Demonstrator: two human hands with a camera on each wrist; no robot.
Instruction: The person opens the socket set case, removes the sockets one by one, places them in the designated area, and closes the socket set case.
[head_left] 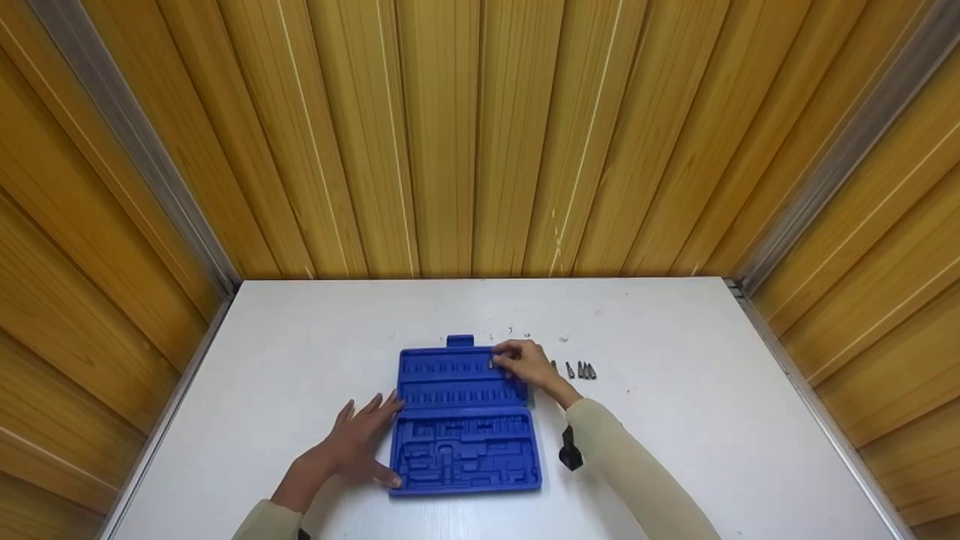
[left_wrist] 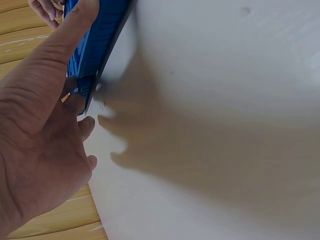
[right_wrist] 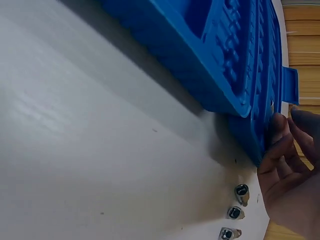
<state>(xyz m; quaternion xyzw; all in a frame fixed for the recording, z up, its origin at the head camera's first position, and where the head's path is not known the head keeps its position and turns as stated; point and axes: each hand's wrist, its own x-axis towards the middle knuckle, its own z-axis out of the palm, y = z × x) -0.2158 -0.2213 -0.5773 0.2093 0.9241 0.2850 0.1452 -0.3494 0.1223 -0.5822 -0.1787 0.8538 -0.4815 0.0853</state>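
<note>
Case (head_left: pixel 465 491), head view: blue and unfolded, lying on the white table (head_left: pixel 675 420) between the two hands.
Left hand (head_left: pixel 356 441), head view: the fingers are spread apart; the thumb touches the near left corner of the case, and the fingertips touch its left side.
Right hand (head_left: pixel 527 365), head view: over the far right part of the case, finger and thumb pinched together on a small metal piece (head_left: pixel 491 363) (it is tiny and partly hidden).
Metal row (head_left: pixel 582 370), head view: more little pieces lie on the table, just right of the right hand.
Thumb side, left wrist view: the thumb rests on the case edge, and a big brown shadow (left_wrist: pixel 165 120) falls on the table.
Case slots, right wrist view: bent fingers meet there, with something shiny just past the tips; three row pieces lie near the hand.
</note>
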